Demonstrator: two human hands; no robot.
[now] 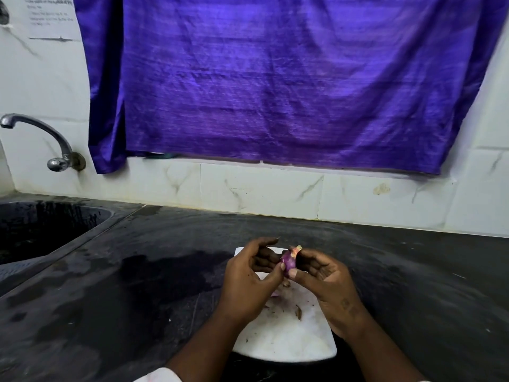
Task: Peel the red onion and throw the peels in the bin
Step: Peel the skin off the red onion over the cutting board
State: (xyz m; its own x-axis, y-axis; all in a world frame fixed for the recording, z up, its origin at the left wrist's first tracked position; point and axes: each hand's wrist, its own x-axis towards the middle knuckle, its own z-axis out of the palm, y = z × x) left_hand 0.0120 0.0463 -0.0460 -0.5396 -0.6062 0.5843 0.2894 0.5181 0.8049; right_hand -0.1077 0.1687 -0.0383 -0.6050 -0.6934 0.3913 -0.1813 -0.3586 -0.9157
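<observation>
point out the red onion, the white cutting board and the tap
red onion (pixel 288 261): head view, purple skin showing between the hands
white cutting board (pixel 289 337): head view, bare near part
tap (pixel 41 128): head view, curved spout

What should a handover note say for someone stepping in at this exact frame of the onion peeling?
Left hand: fingers closed on the red onion, held above the white cutting board.
Right hand: also gripping the onion, fingertips at a lifted bit of skin at its top.
Done: some skin is off; peel scraps lie on the board.
Left: finish peeling, gather the scraps and bin them. No bin is in view.
</observation>
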